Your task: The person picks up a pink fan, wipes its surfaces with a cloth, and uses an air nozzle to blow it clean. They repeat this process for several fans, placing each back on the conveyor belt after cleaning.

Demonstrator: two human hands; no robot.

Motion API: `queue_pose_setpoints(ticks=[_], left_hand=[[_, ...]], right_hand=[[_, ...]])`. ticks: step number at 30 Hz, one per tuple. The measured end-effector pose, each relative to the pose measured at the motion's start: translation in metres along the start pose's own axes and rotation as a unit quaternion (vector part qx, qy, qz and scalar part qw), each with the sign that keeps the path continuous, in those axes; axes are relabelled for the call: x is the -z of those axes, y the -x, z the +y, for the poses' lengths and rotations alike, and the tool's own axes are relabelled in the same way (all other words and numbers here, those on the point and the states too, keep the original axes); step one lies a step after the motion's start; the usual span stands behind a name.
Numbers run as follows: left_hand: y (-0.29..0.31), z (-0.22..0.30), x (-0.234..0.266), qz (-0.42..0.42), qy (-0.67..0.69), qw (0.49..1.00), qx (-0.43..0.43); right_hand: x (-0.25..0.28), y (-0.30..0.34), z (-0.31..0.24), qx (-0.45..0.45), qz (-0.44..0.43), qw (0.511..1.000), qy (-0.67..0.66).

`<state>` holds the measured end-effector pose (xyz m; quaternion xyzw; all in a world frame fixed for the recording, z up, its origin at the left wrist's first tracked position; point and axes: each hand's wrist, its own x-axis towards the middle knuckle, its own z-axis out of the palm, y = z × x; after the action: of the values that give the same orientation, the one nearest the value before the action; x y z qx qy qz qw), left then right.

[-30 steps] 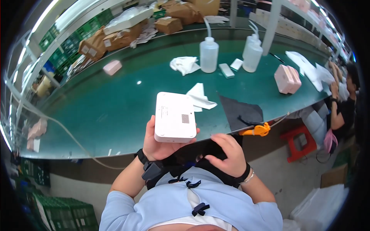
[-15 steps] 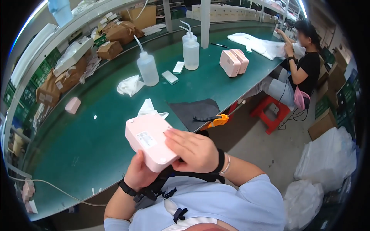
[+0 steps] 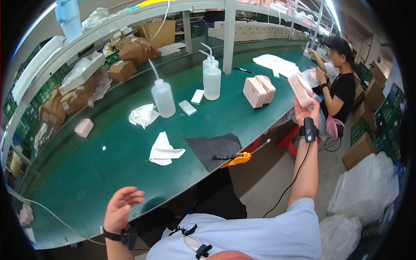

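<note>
My right hand (image 3: 307,112) reaches out to the right, past the table edge, and holds up a pale pink box-shaped case (image 3: 300,90) with gold lettering and rounded corners. My left hand (image 3: 118,209) is empty over the near left of the table, its fingers loosely stretched out. The nearest thing ahead of it is a folded white cloth (image 3: 164,149) on the green tabletop (image 3: 125,169). Two similar pink cases (image 3: 259,92) stand side by side on the table, left of the held one.
Squeeze bottles (image 3: 164,99) stand mid-table near small white boxes (image 3: 187,108) and a crumpled cloth (image 3: 143,115). A black sheet (image 3: 210,149) and an orange-handled tool (image 3: 239,159) lie at the front edge. A co-worker (image 3: 340,73) sits at the right, near white sheets (image 3: 276,65).
Both hands held the pink case in front of me. My left hand has let go and moved left; my right hand has carried the case far right.
</note>
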<state>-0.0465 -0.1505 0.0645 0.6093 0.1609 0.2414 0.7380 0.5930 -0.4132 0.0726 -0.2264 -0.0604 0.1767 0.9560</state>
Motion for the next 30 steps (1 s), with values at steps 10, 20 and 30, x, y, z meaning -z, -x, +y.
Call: queue_pose_setpoints(ticks=[10, 20, 30], left_hand=[[0.076, 0.021, 0.026, 0.280, 0.004, 0.957, -0.081], [0.089, 0.031, 0.033, 0.318, -0.023, 0.946, -0.052], [-0.029, 0.087, 0.067, 0.187, -0.525, 0.813, 0.172]], right_hand=[[0.078, -0.150, 0.054, -0.205, 0.050, 0.951, -0.226], [0.136, -0.258, 0.041, -0.396, 0.113, 0.794, -0.447], [0.043, -0.009, -0.017, -0.201, -0.199, 0.952, -0.121]])
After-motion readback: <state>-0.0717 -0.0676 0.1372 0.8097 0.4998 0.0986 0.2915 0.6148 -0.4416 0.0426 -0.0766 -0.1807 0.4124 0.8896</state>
